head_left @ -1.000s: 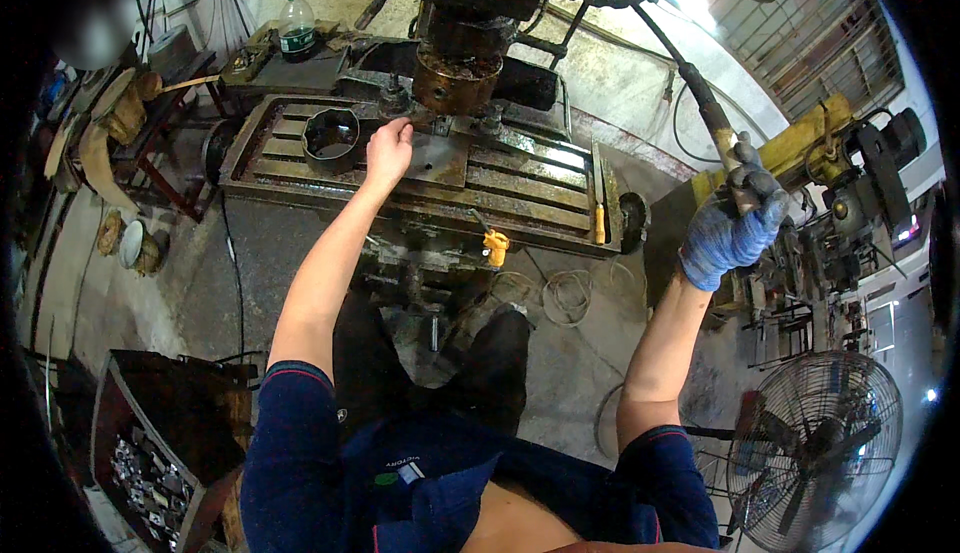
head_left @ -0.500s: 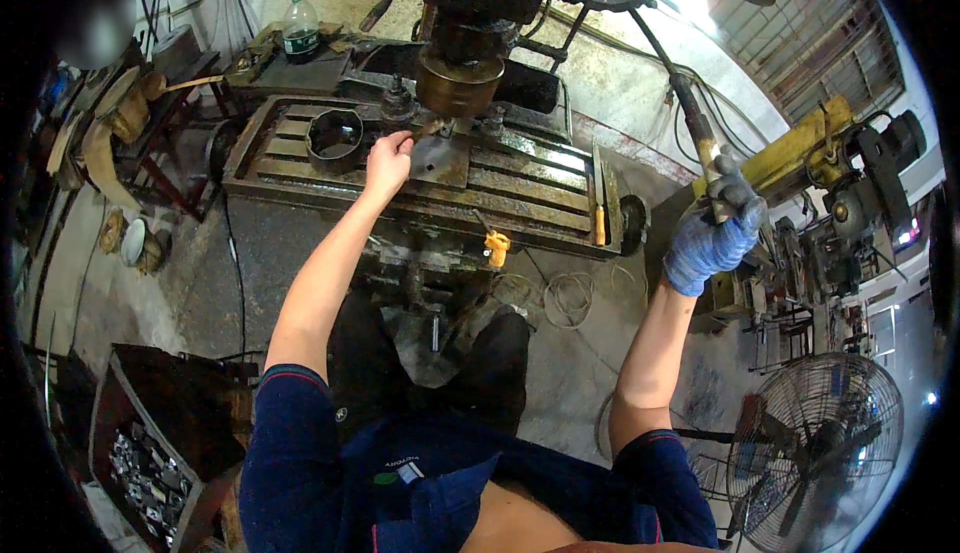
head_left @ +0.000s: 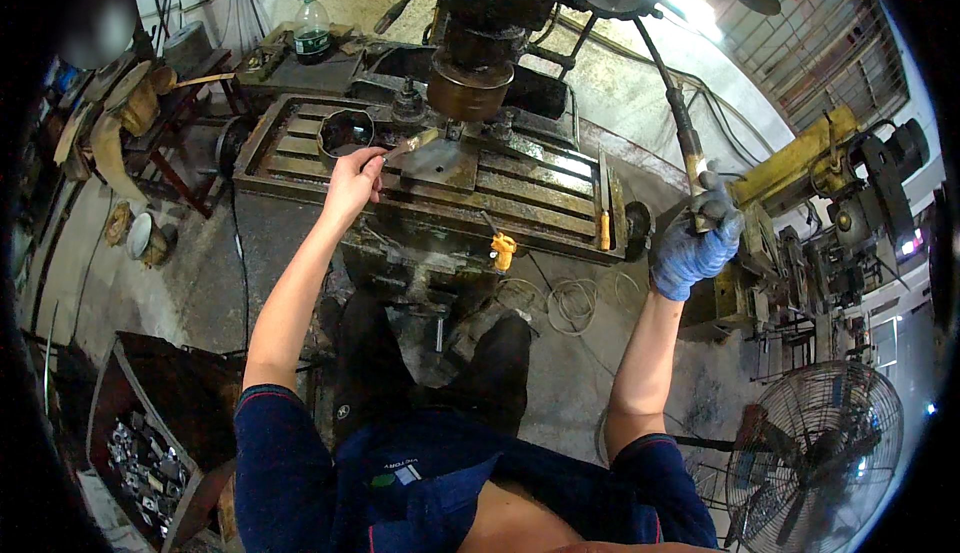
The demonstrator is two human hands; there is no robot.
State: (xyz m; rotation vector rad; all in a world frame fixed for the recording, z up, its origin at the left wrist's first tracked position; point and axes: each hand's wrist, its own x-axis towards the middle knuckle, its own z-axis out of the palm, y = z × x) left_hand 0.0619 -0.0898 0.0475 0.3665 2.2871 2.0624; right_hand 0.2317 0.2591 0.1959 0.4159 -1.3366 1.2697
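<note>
My bare left hand (head_left: 354, 183) pinches the handle of a small brush (head_left: 422, 141), whose pale bristles point right toward the workpiece area under the machine head (head_left: 472, 88). Just behind that hand stands a round dark pot (head_left: 343, 131) with black liquid inside, resting on the slotted machine table (head_left: 530, 201). Below the brush lies a flat metal plate (head_left: 440, 168) with a small hole. In a blue-grey glove, my right hand (head_left: 698, 248) is wrapped round the lower end of a long lever (head_left: 688, 138) that slopes down from the machine.
A yellow-handled tool (head_left: 604, 228) lies at the table's right end; a yellow fitting (head_left: 502, 250) is on its front. At lower right stands a caged fan (head_left: 815, 458). A bin of metal pieces (head_left: 145, 468) sits lower left, and a plastic bottle (head_left: 312, 41) behind.
My left hand has drawn back leftward and nearer with the brush, away from the machine head. My right hand and the lever's end have shifted slightly left and down.
</note>
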